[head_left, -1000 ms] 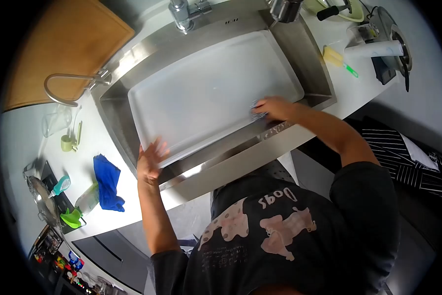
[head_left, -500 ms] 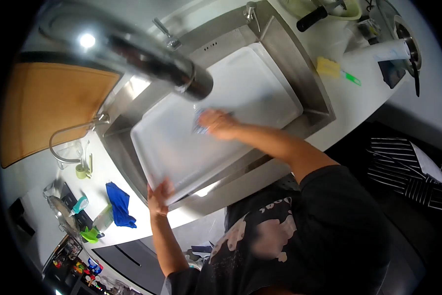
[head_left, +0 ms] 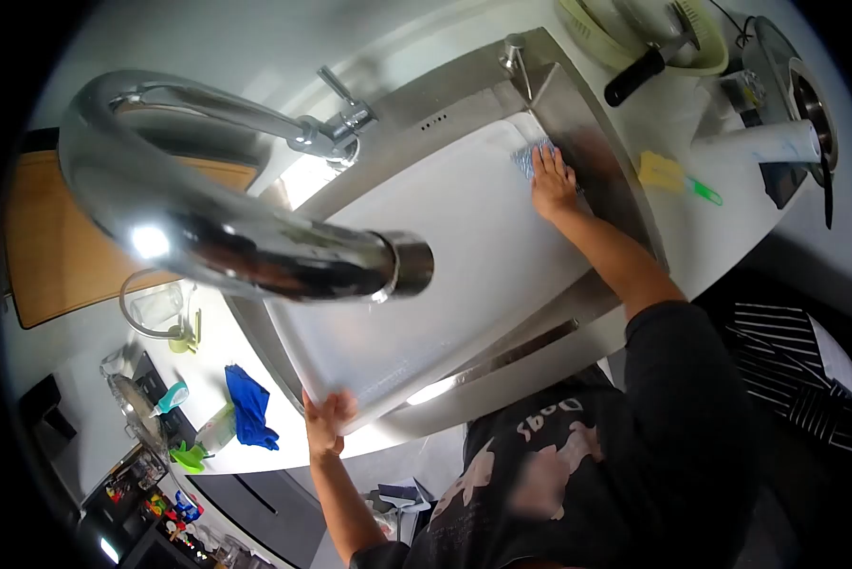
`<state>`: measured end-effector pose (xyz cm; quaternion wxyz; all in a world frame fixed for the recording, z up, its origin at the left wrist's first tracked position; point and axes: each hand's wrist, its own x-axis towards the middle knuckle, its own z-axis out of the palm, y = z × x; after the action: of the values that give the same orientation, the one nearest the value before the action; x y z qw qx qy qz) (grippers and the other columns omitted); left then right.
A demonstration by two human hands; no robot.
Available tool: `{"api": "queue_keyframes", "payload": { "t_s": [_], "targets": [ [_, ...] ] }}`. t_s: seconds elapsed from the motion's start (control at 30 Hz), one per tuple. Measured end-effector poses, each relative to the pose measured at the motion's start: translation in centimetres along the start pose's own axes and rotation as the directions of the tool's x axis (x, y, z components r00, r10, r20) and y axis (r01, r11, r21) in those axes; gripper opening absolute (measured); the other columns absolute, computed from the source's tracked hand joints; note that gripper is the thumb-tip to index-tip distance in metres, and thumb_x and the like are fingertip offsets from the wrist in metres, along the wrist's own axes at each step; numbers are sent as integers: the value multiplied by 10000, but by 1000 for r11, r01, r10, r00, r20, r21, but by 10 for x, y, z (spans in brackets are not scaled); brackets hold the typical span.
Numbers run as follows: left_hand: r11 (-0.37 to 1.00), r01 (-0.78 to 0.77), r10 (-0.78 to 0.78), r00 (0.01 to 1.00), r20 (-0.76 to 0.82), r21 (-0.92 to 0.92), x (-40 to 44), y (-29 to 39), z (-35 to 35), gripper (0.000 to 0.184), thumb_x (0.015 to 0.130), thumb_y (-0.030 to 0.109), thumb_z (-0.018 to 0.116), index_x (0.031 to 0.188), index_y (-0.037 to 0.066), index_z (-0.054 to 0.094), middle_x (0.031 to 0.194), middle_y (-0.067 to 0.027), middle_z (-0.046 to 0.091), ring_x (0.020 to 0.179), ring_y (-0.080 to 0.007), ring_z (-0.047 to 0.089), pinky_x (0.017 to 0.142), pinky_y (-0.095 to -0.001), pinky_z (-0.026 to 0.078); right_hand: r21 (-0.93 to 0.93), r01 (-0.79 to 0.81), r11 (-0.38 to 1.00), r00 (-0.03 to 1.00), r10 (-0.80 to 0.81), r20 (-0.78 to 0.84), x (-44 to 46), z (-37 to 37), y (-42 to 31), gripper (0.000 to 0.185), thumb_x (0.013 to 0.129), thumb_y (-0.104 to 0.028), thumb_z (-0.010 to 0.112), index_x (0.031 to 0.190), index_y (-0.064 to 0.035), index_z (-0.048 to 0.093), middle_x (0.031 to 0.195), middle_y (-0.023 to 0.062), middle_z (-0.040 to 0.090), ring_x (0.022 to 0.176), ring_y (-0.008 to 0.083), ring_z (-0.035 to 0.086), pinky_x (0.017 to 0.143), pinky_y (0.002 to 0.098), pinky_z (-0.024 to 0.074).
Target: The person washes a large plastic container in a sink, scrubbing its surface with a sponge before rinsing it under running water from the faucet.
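Observation:
A large white rectangular tray (head_left: pixel 464 237) lies tilted across the steel sink (head_left: pixel 426 123). My left hand (head_left: pixel 329 417) grips its near left corner, thumb over the rim. At the far right corner, my right hand (head_left: pixel 553 182) presses a blue-and-white cloth (head_left: pixel 530 159) against the tray's inside with its fingers laid over it. The chrome faucet (head_left: pixel 255 251) arches above the tray and hides part of its left side.
A blue cloth (head_left: pixel 250 408) hangs over the counter at left, near a green-topped bottle (head_left: pixel 217 429). A yellow brush with a green handle (head_left: pixel 668 174) lies right of the sink, below a pale green basin (head_left: pixel 705 57). A wooden board (head_left: pixel 56 237) stands at the far left.
My right hand has swept the cloth from the tray's middle to its far right corner. My left hand keeps its grip on the near corner. The view has shifted slightly.

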<state>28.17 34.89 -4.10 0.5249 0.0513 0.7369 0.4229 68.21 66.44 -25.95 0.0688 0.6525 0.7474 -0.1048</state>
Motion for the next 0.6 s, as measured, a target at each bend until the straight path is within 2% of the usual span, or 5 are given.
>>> {"api": "queue_keyframes", "payload": {
  "t_s": [0.07, 0.23, 0.37, 0.5, 0.6],
  "targets": [
    [995, 12, -17, 998, 56, 96, 0, 4, -3, 431, 874, 43, 452, 1258, 134, 279, 874, -81, 559, 762, -187, 591, 598, -295, 502, 88, -88, 992, 992, 95, -87, 46, -1, -18, 533, 863, -199, 429, 1359, -127, 247, 1435, 59, 198, 1317, 238, 175, 1012, 464, 221],
    [992, -97, 99, 995, -22, 82, -3, 1, 1, 432, 876, 53, 456, 1270, 138, 301, 829, -70, 556, 676, -153, 573, 535, -261, 475, 246, -111, 963, 994, 112, 9, 57, 10, -22, 529, 861, -191, 416, 1360, -121, 253, 1416, 56, 255, 1293, 231, 248, 1007, 444, 254],
    [994, -85, 82, 995, 49, 71, -3, -3, -8, 550, 889, 98, 467, 1369, 147, 203, 735, -51, 558, 601, -129, 551, 514, -244, 458, -56, 66, 996, 996, -69, -54, -5, 23, 10, 536, 856, -161, 416, 1363, -107, 250, 1392, 76, 298, 1247, 255, 328, 967, 400, 328],
    [982, -128, 120, 991, 65, 137, -14, 13, 5, 540, 911, 75, 412, 1380, 151, 154, 756, -85, 581, 630, -149, 593, 543, -259, 522, 90, -32, 995, 995, 39, -87, 17, -1, -30, 494, 867, -117, 323, 1360, -134, 279, 1408, 21, 289, 1293, 237, 263, 993, 396, 291],
    [989, -97, 91, 994, 61, 110, -22, 17, 4, 552, 896, 1, 373, 1373, 180, 160, 806, -115, 589, 667, -169, 613, 576, -274, 540, 191, 202, 960, 969, -169, -179, 42, 28, -92, 496, 854, -118, 381, 1343, -115, 302, 1383, 48, 322, 1249, 222, 332, 955, 382, 326]
  ]
}}
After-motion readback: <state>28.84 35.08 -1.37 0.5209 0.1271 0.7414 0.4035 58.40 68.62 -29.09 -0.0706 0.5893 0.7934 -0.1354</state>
